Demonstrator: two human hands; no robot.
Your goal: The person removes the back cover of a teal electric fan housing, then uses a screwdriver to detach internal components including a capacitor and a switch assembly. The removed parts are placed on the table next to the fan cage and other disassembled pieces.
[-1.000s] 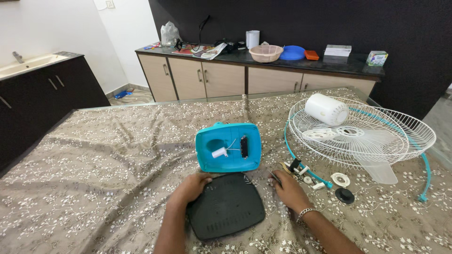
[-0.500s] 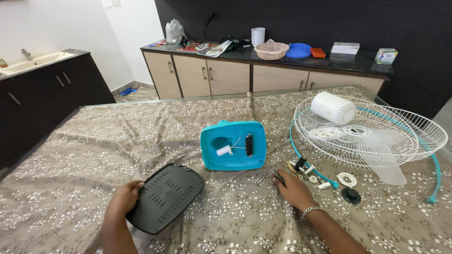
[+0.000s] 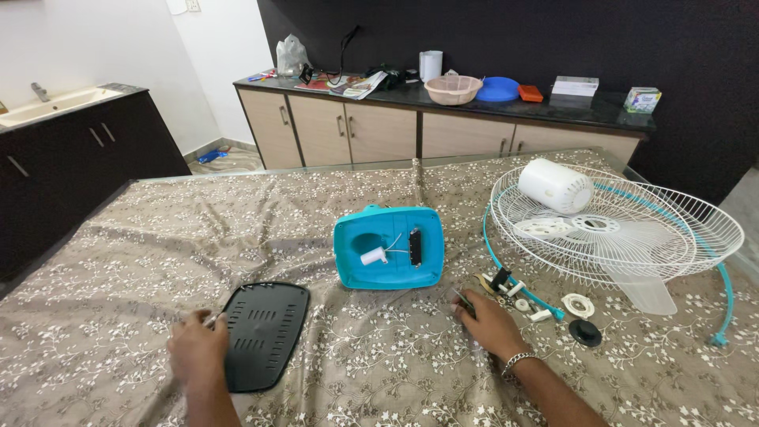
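Observation:
A black slotted cover plate (image 3: 265,332) lies flat on the floral cloth at the near left. My left hand (image 3: 198,349) grips its left edge. Apart from the plate, in the middle, a teal fan base housing (image 3: 387,247) lies open side up, with a white cylinder, thin wires and a black block inside. My right hand (image 3: 486,324) rests on the cloth to the right of the housing, closed on a thin dark tool (image 3: 463,300). Just beyond its fingers lie several small loose parts (image 3: 506,286).
A white fan guard (image 3: 624,229) with a teal rim holds a white motor cover (image 3: 555,186) and a clear blade. A white ring (image 3: 577,304) and black cap (image 3: 586,332) lie near it. Behind, a cabinet counter (image 3: 474,103) carries bowls and boxes; a sink counter (image 3: 63,103) stands left.
My left hand has carried the black cover plate from in front of the teal housing to the left and laid it flat. My right hand has stayed in place.

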